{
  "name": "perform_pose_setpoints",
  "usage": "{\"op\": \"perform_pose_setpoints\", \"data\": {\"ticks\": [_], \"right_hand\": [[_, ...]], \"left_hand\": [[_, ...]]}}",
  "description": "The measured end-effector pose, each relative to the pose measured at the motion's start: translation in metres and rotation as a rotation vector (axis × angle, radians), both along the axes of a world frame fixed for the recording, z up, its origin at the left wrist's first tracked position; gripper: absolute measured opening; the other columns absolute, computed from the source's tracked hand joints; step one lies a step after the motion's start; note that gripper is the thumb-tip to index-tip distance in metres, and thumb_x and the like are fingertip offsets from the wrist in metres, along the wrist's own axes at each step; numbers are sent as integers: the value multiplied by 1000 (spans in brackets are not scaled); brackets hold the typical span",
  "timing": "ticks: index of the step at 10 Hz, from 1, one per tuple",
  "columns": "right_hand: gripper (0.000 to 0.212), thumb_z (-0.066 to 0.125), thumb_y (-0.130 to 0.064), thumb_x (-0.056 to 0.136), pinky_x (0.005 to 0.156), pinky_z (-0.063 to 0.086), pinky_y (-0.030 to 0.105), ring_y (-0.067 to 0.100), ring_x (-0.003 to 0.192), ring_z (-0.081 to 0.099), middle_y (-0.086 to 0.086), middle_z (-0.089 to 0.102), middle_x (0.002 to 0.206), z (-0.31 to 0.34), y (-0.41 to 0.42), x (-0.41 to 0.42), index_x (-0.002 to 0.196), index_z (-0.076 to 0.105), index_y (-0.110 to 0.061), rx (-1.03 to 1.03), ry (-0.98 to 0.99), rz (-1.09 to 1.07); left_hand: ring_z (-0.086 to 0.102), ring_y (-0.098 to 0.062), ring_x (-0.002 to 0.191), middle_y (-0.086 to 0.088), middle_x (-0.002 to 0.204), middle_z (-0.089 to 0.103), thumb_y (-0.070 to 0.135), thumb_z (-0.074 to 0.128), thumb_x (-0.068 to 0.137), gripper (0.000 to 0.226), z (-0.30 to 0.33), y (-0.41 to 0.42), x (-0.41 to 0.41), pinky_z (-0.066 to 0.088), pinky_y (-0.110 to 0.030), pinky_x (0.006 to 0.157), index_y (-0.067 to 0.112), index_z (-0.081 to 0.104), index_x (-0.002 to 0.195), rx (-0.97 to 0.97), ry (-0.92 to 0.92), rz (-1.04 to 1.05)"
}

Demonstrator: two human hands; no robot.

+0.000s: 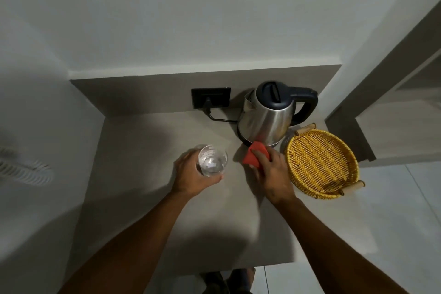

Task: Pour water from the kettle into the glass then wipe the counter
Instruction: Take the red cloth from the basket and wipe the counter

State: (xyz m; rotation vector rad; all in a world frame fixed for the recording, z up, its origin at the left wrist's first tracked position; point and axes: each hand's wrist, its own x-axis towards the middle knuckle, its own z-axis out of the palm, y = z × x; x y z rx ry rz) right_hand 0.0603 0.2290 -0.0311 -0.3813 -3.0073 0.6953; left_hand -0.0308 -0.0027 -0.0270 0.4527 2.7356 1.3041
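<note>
A clear glass (212,160) with water in it stands near the middle of the grey counter (148,198), and my left hand (193,174) is wrapped around its left side. My right hand (272,172) presses a folded red cloth (255,155) flat on the counter, just in front of the kettle. The steel kettle (269,117), with its dark lid and handle, sits upright on its base at the back right.
A yellow wicker tray (322,162) with wooden handles sits at the counter's right edge, beside my right hand. A black wall socket (211,98) holds the kettle's plug and cord. Walls close in the back and left; the floor lies beyond the right edge.
</note>
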Motion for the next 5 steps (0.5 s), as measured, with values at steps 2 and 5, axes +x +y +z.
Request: {"op": "perform_pose_setpoints", "data": {"ticks": [2, 5], "right_hand": [[56, 58, -45, 96, 109, 36, 58, 37, 136, 33, 14, 37, 152, 10, 77, 26, 146, 42, -26, 36, 60, -280], [62, 31, -60, 101, 118, 13, 61, 40, 150, 13, 13, 22, 164, -10, 110, 2, 152, 31, -26, 84, -250, -286]], "left_hand": [[42, -11, 147, 12, 152, 51, 79, 80, 46, 114, -26, -9, 4, 29, -45, 123, 35, 45, 144, -249, -29, -130], [16, -20, 159, 2, 168, 31, 97, 54, 56, 120, -45, -23, 3, 12, -43, 128, 32, 34, 155, -515, 53, -167]]}}
